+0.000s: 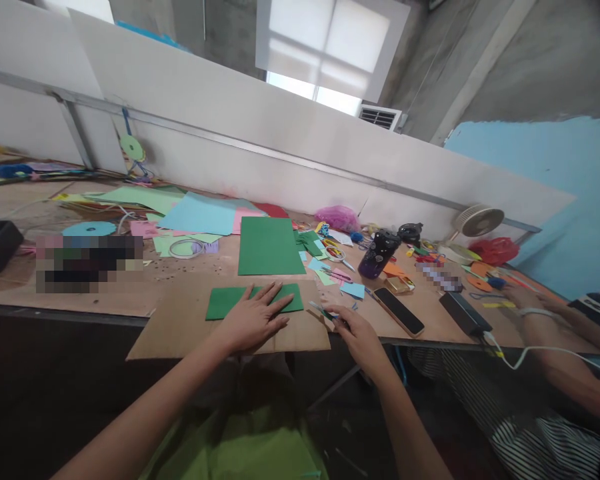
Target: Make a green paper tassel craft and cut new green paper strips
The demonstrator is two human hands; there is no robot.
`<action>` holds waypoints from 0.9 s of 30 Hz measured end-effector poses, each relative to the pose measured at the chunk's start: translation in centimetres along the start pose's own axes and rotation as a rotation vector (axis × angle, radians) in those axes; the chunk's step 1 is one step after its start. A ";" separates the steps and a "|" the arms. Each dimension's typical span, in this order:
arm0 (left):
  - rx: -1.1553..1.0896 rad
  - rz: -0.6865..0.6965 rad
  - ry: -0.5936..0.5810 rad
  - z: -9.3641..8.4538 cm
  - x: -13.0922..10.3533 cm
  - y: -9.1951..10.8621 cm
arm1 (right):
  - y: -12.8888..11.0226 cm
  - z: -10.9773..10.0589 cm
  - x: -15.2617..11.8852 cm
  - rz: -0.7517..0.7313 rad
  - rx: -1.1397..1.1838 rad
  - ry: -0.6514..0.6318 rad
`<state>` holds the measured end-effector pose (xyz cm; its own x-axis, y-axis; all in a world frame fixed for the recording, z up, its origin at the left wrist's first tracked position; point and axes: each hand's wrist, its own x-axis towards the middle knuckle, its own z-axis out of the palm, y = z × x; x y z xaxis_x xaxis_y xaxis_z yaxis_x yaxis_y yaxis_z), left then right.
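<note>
My left hand [257, 317] lies flat, fingers spread, over a folded green sheet of paper [223, 303]. Part of that sheet is hidden under the hand. Beneath it is a piece of brown cardboard [165, 327] that juts past the table's front edge. Just to the right, my right hand [353, 327] is closed round a craft knife [321, 309], whose pale blade points left towards the cardboard's right side. Its handle is mostly covered by my fingers. A larger flat green sheet [271, 247] rests behind the cardboard.
Beyond my right hand lie a phone [399, 311], a dark bottle [379, 255] and a black box [464, 313] with a white cable. Scissors [339, 275], paper scraps and tape are scattered behind. Another person's arm [545, 333] rests at far right. Coloured sheets [200, 212] lie back left.
</note>
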<state>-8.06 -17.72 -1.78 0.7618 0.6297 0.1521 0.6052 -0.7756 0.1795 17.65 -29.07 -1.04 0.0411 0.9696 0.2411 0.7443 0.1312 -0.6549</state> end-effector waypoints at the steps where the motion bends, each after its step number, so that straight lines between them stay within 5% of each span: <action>1: 0.002 0.000 0.002 0.0 0.0 0.0 | 0.0 0.1 0.2 0.004 -0.024 0.003; 27: -0.020 -0.051 0.009 0.2 0.1 0.0 | 0.1 0.6 1.1 -0.024 -0.100 -0.018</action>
<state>-7.93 -17.67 -1.94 0.7281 0.6686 0.1510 0.6382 -0.7416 0.2067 17.38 -27.85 -1.31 0.0110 0.9702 0.2420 0.8076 0.1341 -0.5743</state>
